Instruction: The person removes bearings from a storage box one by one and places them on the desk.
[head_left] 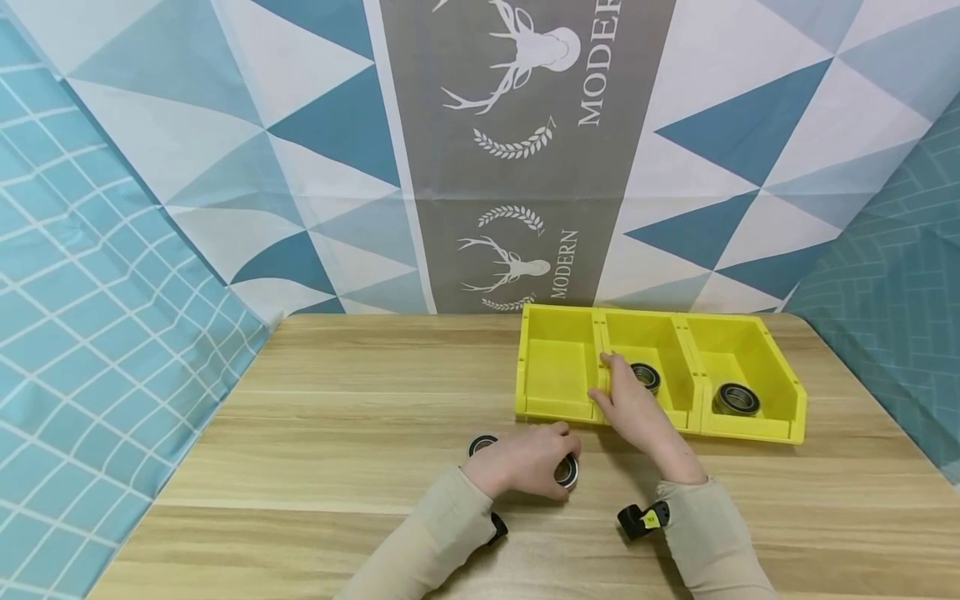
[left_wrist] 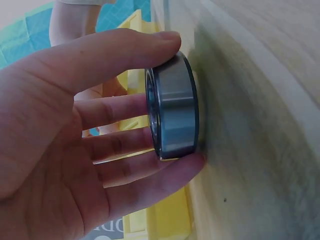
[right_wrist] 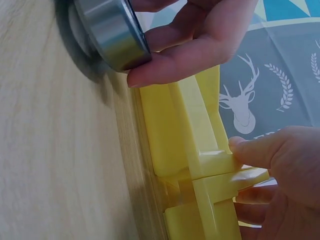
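Holding a ring-shaped, silver metal bearing with black-edged faces (left_wrist: 175, 105) by its smooth outer rim, the left hand (head_left: 531, 461) has its thumb on one side and fingertips on the other, over the table in front of the bins. Whether the bearing touches the wood or hangs just above it, the views do not settle. A polished rim like this probably slips easily, so the pinch looks best kept square across the widest part, with even pressure, the ring level and the fingertips off its dark face. A second bearing (head_left: 480, 439) lies just beside that hand, partly hidden by it, and a careful wrist would avoid nudging it. Farther in, the right hand (head_left: 637, 408) appears clamped on a row of three open-topped, yellow plastic bins (head_left: 703, 396), at the rim where the left and middle ones join, thumb over the edge and fingers behind; a light, steady hold there should keep the row from sliding or tipping. One more bearing (head_left: 654, 375) lies in the middle bin, another (head_left: 738, 398) in the right one. Underneath spreads a pale, streaked wood-grain tabletop (head_left: 360, 400) with rounded far corners. Light-blue cloth with white grid lines (head_left: 97, 333) hangs at the left, teal patterned cloth (head_left: 892, 275) at the right, and behind the table a blue, white and grey printed backdrop (head_left: 517, 192) shows stag heads and "MODERN".
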